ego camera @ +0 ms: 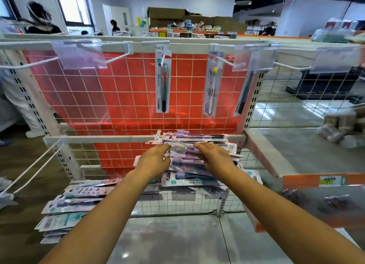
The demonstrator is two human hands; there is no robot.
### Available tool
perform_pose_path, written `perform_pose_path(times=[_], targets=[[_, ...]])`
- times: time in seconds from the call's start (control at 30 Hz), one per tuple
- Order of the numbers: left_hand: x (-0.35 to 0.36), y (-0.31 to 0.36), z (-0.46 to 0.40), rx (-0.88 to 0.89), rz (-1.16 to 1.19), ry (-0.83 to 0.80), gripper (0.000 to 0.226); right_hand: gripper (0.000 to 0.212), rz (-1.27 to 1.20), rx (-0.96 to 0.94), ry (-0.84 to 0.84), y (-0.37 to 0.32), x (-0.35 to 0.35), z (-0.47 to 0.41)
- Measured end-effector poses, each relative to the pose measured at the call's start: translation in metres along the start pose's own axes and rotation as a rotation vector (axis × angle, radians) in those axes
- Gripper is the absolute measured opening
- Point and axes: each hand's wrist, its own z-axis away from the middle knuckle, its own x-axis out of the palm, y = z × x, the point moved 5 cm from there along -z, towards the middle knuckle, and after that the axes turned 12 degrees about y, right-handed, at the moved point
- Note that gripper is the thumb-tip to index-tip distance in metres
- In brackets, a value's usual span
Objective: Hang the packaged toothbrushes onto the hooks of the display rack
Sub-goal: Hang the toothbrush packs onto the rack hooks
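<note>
A heap of packaged toothbrushes point(199, 176) lies against the lower part of the wire display rack point(126, 97). My left hand point(155, 161) and my right hand point(214, 158) both rest on top of the heap, fingers curled onto a pale pack point(182, 147) between them. Three packs hang on upper hooks: a teal and black one point(163, 83), a white and yellow one point(212, 85) and a dark one point(244, 93) partly behind a clear price tag holder point(254, 56). The upper left hook point(49, 61) is bare.
A second stack of toothbrush packs point(67, 206) lies at the lower left. A bare double hook point(33, 168) juts out at the left. A grey shelf point(173, 240) lies below my arms, an orange-edged shelf point(316, 181) to the right. People stand behind the rack.
</note>
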Motion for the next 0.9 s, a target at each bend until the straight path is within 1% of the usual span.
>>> perform_pose_path(times=[0.13,0.4,0.5,0.63,0.7,0.8,0.9], targets=[[0.002,0.005,0.004,0.021,0.026,-0.023,0.05,0.05,-0.017,0.021,0.02,0.0,-0.003,0.007],[0.001,0.006,0.006,0.016,0.099,-0.029,0.045,0.052,0.0,-0.015,0.06,-0.003,-0.013,0.013],[0.002,0.008,0.006,0.004,0.116,-0.033,0.045,0.052,-0.018,-0.018,0.097,-0.005,-0.016,0.016],[0.002,0.009,0.003,-0.016,0.166,-0.023,0.037,0.056,-0.043,-0.008,0.188,-0.003,-0.026,0.015],[0.002,0.012,0.003,-0.019,0.227,-0.014,0.038,0.053,-0.081,-0.005,0.238,-0.006,-0.038,0.011],[-0.001,0.02,0.001,-0.018,0.366,-0.005,0.041,0.041,-0.189,0.023,0.329,-0.01,-0.059,0.002],[-0.003,0.034,-0.002,-0.022,0.544,0.004,0.041,0.035,-0.261,-0.029,0.393,-0.019,-0.078,-0.006]])
